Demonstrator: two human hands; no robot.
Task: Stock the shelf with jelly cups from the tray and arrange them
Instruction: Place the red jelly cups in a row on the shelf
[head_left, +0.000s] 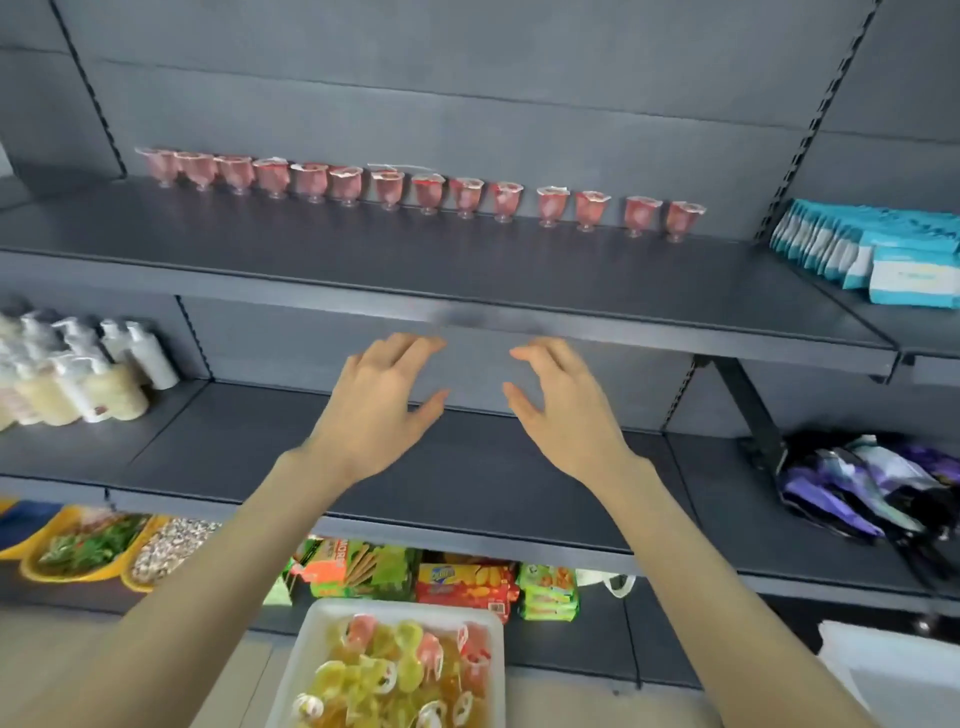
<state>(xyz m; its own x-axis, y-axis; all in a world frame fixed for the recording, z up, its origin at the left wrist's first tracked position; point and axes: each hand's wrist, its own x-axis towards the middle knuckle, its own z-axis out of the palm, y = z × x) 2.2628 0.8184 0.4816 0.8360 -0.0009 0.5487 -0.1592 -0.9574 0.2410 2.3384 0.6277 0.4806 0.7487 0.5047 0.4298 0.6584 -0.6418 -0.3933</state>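
Note:
Several red jelly cups (426, 193) stand upright in one row along the back of the upper dark shelf (467, 270). A white tray (311, 654) at the bottom centre holds a heap of yellow, orange and red jelly cups (395, 675). My left hand (374, 410) and my right hand (563, 410) hover side by side just below the upper shelf's front edge, palms facing each other, fingers loosely bent. Both hold nothing and both are well in front of the row of cups.
Blue-and-white packets (872, 249) fill the upper shelf's right end. White pump bottles (67, 369) stand at the left of the middle shelf (234, 457), purple bags (872, 493) at its right. Snack boxes (462, 582) and yellow bowls (88, 551) sit on the bottom level.

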